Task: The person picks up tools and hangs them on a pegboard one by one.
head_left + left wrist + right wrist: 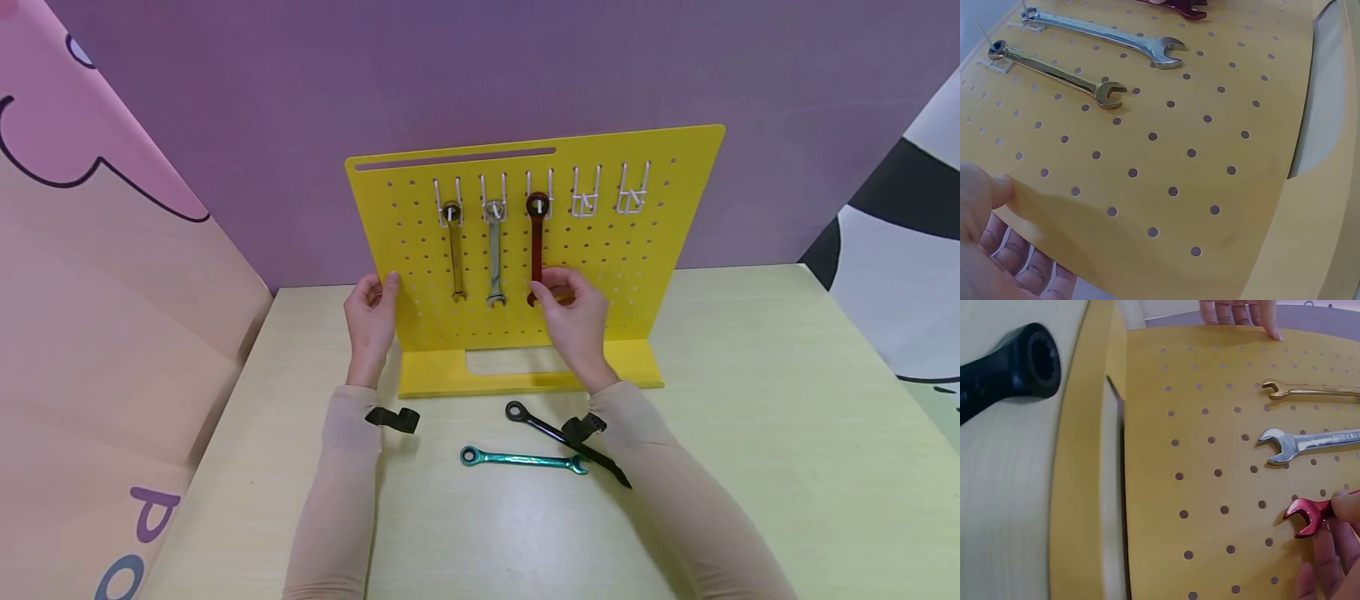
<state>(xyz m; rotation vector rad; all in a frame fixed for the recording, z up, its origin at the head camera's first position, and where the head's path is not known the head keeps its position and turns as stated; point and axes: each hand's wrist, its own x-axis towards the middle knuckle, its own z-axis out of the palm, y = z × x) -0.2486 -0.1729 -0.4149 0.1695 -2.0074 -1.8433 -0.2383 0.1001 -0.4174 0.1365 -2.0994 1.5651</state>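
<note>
A yellow pegboard (517, 325) stands upright on its base. My left hand (371, 312) holds its left edge, thumb on the front and fingers behind, as the left wrist view shows. My right hand (577, 317) pinches the lower shaft of a red combination wrench (537, 242), whose ring end hangs on the third hook from the left. In the right wrist view the red wrench's open jaw (1310, 515) pokes out past the thumb. To its left hang a silver wrench (494, 250) and a smaller gold wrench (456, 254), each by its ring end.
Two white wire hooks (585, 200) at the board's right carry nothing. On the table (750, 433) in front lie a green wrench (525, 459) and a black wrench (551, 431), the black one partly under my right forearm. A purple wall (480, 75) rises behind.
</note>
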